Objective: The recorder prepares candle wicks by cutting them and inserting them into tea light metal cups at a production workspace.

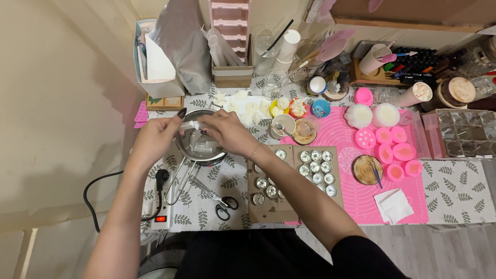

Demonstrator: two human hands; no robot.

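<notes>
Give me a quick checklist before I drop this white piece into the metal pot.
1. Both hands on the white piece: ok, left hand and right hand pinch it between them.
2. Piece over the pot: ok, it is above the pot's opening.
3. Pot sits level: cannot tell, the hands cover part of it.
4. Room in the pot: ok, only a few white chunks show inside.
5. Scissors clear of the pot: ok, they lie in front of it, apart.
6. Power strip switch: lit red, so it looks on; what it feeds, cannot tell.
</notes>
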